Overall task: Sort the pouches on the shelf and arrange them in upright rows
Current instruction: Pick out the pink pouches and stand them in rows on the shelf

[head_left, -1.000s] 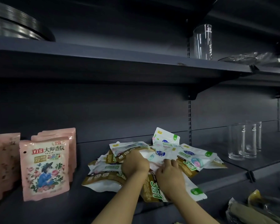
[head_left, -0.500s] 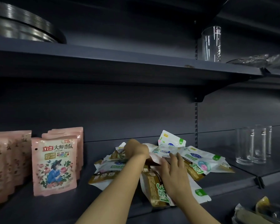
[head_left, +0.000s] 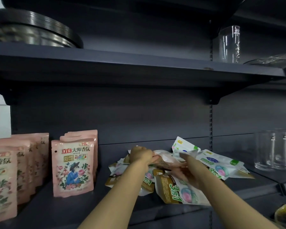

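Observation:
A loose heap of white, green and gold "3 in 1" pouches [head_left: 177, 190] lies flat on the dark shelf [head_left: 82, 205]. My left hand [head_left: 141, 155] grips one edge of a pale pink pouch [head_left: 166, 160] held a little above the heap. My right hand [head_left: 187, 170], blurred, is at the pouch's other side and seems to hold it. Pink flower-printed pouches [head_left: 73, 167] stand upright in rows at the left, with another pink row [head_left: 12, 176] further left.
Clear drinking glasses [head_left: 274, 151] stand on the same shelf to the right. The upper shelf carries a stack of metal pans [head_left: 33, 30] and a tall glass [head_left: 229, 44]. A dark object [head_left: 284, 215] lies at the bottom right.
My left hand has closed on a pale pink pouch and lifted it off the heap. My right hand has come up to its other edge. The camera has shifted closer.

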